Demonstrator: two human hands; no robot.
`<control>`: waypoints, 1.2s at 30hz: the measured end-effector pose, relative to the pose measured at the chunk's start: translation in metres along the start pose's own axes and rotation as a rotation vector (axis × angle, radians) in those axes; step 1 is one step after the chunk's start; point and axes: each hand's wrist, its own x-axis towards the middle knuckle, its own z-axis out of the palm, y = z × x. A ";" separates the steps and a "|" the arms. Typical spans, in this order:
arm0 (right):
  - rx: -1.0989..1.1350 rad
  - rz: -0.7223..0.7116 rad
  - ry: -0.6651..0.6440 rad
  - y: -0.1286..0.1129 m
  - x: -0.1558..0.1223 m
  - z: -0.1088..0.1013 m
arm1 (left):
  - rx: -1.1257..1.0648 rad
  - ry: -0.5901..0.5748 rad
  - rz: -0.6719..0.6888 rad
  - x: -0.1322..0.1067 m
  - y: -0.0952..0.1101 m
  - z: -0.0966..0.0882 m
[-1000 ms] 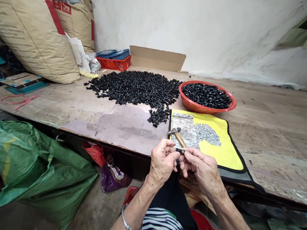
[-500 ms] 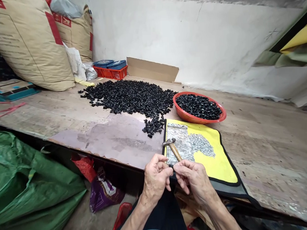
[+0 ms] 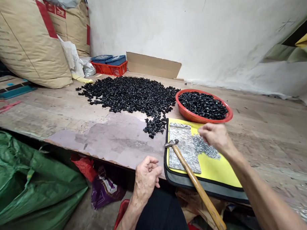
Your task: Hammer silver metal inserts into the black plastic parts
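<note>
My left hand (image 3: pixel 147 175) hovers at the table's front edge, left of the yellow mat (image 3: pixel 229 174). Its fingers are loosely curled, and nothing shows in them. My right hand (image 3: pixel 217 135) is closed, above a pile of small shiny metal pieces (image 3: pixel 206 150) and just in front of the red bowl (image 3: pixel 182 112). Whatever it may hold is hidden. A hammer (image 3: pixel 193 177) with a wooden handle lies untouched, its head on a worn metal plate (image 3: pixel 181 135) and its handle sticking out past the table edge. Small black parts (image 3: pixel 203 106) fill the bowl.
A wide heap of black parts (image 3: pixel 132 94) spreads over the wooden table (image 3: pixel 55 115). Behind it are a red crate (image 3: pixel 111 68) with blue boxes and a cardboard strip (image 3: pixel 151 65) against the wall. Large paper sacks (image 3: pixel 22 42) stand left; a green bag (image 3: pixel 32 186) is below.
My hands, earlier together with a small dark piece between them, are now apart. My right hand has moved up and right toward the bowl; my left has shifted slightly left. The view has turned slightly.
</note>
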 end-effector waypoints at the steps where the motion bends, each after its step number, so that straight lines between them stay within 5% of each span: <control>1: -0.048 -0.043 -0.027 0.009 -0.014 0.009 | 0.008 0.022 0.001 0.002 0.001 -0.004; 7: -0.233 -0.234 -0.020 0.038 -0.050 0.047 | 0.032 0.126 0.054 0.014 0.003 -0.020; 16: -0.675 -0.569 -0.058 0.046 -0.042 0.049 | 0.160 0.209 0.141 0.034 0.000 -0.019; 23: -0.675 -0.426 -0.153 0.038 -0.036 0.054 | 0.669 0.310 0.431 0.088 0.027 -0.021; 28: -0.644 -0.378 -0.181 0.037 -0.032 0.053 | 1.098 0.329 0.421 0.105 0.031 -0.007; 36: -0.501 -0.354 -0.155 0.039 -0.039 0.054 | 1.194 0.275 0.406 0.109 0.024 0.014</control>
